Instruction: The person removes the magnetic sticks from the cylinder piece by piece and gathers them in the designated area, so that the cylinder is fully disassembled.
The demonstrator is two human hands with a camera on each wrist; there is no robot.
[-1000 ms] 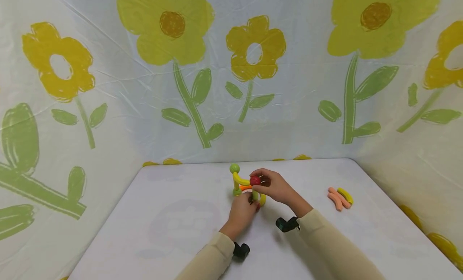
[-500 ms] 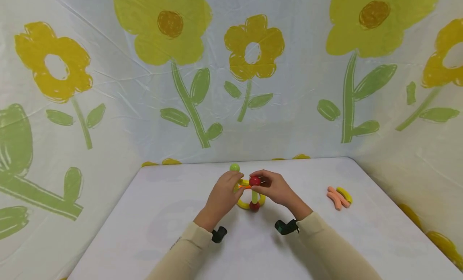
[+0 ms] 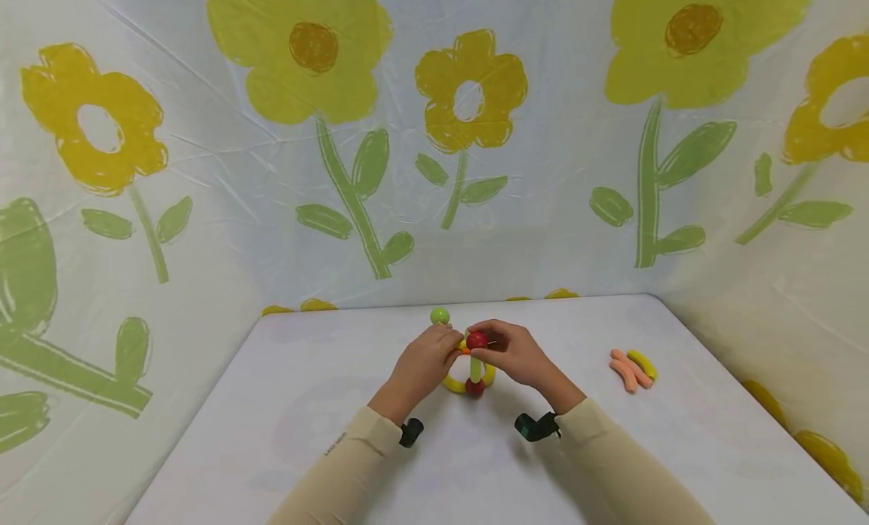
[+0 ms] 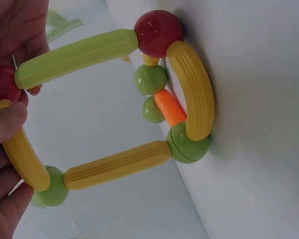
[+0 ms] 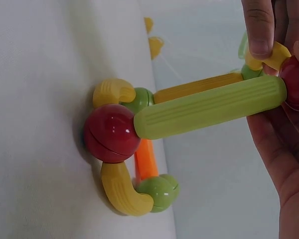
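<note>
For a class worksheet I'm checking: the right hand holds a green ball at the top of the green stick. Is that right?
The ball's colour is wrong: the right hand holds a red ball at the top of the green stick, as the head view shows.

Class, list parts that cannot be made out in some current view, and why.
Head: the straight yellow ribbed rod, mostly hidden behind the left hand.
Head: dark lettering on the beige fabric left sleeve, too small to read.
Right wrist: the upper glossy red ball, cut off by the right edge.
</note>
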